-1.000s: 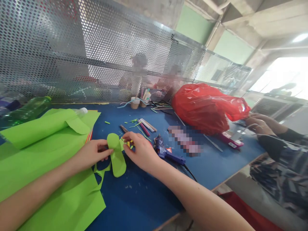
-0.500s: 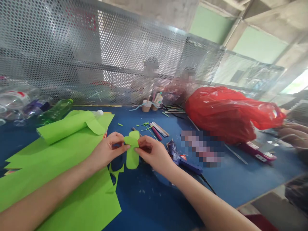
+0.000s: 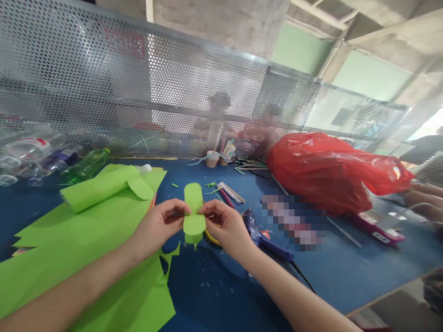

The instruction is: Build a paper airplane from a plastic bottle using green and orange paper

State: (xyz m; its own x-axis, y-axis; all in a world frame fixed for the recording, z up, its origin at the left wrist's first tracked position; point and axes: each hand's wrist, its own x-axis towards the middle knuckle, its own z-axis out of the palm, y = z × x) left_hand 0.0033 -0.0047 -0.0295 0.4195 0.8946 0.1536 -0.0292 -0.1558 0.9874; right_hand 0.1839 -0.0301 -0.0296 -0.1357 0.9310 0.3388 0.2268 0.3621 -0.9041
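Observation:
Between my two hands is a green paper cutout (image 3: 194, 196) with rounded ends, held above the blue table. My left hand (image 3: 166, 221) pinches its left edge near the middle. The fingers of my right hand (image 3: 224, 223) are closed on its right edge. A lower flap of the cutout bends toward me. Part of a yellow ring-shaped handle (image 3: 212, 238) shows just behind my right fingers; the rest of that item is hidden. Close to my left wrist lies a green paper scrap (image 3: 172, 249) with cut-out holes.
Green paper sheets (image 3: 114, 235) and a rolled piece spread at left, with plastic bottles (image 3: 86, 166) behind. A blue glue gun (image 3: 270, 242) with a cord lies right of my hand. Beyond are sticks (image 3: 232, 192), cups (image 3: 212, 159) and a red plastic bag (image 3: 318, 170).
The cutout has been turned and bent between my hands. Earlier a short piece crossed it sideways; now its lower part folds toward me. The yellow handle has come into view.

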